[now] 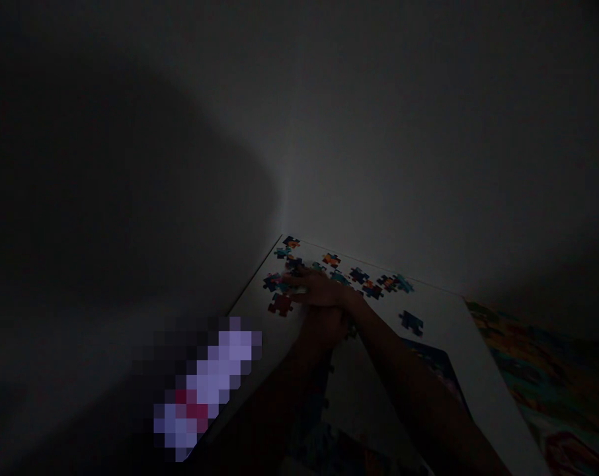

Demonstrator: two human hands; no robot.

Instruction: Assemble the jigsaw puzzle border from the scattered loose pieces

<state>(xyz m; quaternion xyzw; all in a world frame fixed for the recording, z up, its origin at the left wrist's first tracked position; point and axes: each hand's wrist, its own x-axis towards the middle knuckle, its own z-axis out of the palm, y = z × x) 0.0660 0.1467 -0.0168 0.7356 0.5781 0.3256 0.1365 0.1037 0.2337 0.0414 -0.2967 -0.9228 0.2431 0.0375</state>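
On my feed the wall (389,132) comes through a flat, dim grey, darkening toward the upper left of the frame. The white board (451,324) right of centre carries most of the colour. Along its upper edge, jigsaw pieces (359,276) mix navy, teal and orange, with one bright orange piece (331,260) among them. A dark red piece (280,304) sits left of centre, and a navy piece (411,322) flecked with teal lies further right. At the lower right of the frame, patterned fabric (542,377) swirls yellow, green, orange and red. At the lower left, a pixelated patch (200,390) shows lilac and crimson blocks.
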